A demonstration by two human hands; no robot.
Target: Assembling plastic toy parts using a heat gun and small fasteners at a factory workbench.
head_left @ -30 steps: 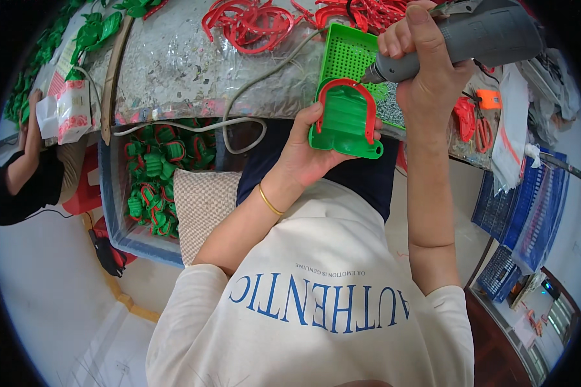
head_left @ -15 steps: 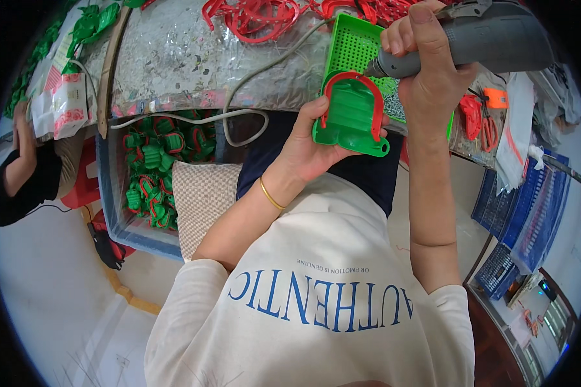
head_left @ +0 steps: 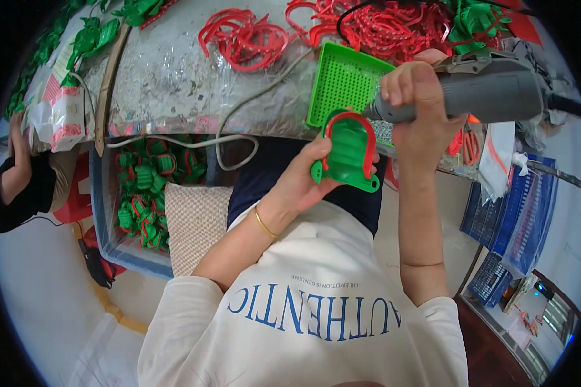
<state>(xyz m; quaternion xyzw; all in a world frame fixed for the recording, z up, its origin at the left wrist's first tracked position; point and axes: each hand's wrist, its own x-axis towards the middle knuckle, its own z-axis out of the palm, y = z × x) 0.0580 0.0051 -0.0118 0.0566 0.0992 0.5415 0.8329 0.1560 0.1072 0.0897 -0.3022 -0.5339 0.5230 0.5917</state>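
My left hand (head_left: 305,169) grips a green plastic part (head_left: 346,155) by its left side, above my lap. Along its edge runs a red U-shaped strip (head_left: 370,143), and a small looped tab sticks out at its lower right. In my right hand (head_left: 426,97) is a grey electric screwdriver (head_left: 490,90), held level with its tip pointing left toward the upper edge of the green part. Whether the tip touches the part I cannot make out. Beyond them, a bright green perforated basket (head_left: 348,80) lies on the table, with small metal pieces (head_left: 384,132) at its near end.
Red strips (head_left: 252,39) and a larger red pile (head_left: 394,29) cover the far table (head_left: 168,71). At my left stands a bin (head_left: 132,251) of green-and-red parts (head_left: 152,174). A cable (head_left: 223,137) hangs over the table edge. Another person's arm (head_left: 20,155) shows far left.
The view has shifted, showing more of the far table. My left hand has tilted the green part, and the screwdriver sits a little lower relative to the basket.
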